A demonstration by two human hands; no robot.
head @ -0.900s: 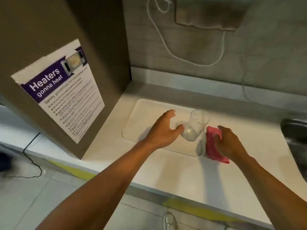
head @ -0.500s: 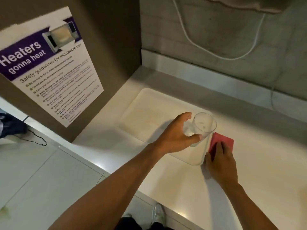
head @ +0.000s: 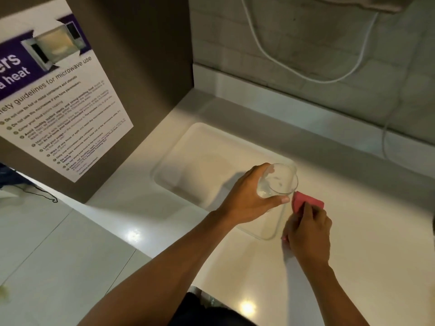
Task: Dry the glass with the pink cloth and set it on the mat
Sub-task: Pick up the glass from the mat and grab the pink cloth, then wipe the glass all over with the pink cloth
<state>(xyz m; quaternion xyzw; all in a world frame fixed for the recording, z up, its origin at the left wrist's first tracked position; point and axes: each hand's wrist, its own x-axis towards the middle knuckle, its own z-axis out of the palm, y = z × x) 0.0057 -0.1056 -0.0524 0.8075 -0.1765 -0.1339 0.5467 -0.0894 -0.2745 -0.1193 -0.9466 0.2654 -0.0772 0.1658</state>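
Note:
A clear drinking glass is held upright in my left hand, thumb and fingers wrapped round its side, above the right end of the pale mat on the white counter. I cannot tell whether the glass touches the mat. Just right of the glass lies the folded pink cloth on the counter at the mat's right edge. My right hand covers the cloth's near part with its fingers curled onto it; most of the cloth is hidden under that hand.
A brown cabinet side with a microwave safety poster stands at the left. A white cable hangs on the tiled back wall. The counter's front edge runs diagonally, with floor tiles below left.
The view has shifted closer and to the right. My left hand has closed fully round the glass and raised it slightly. My right hand's fingers have gathered the pink cloth.

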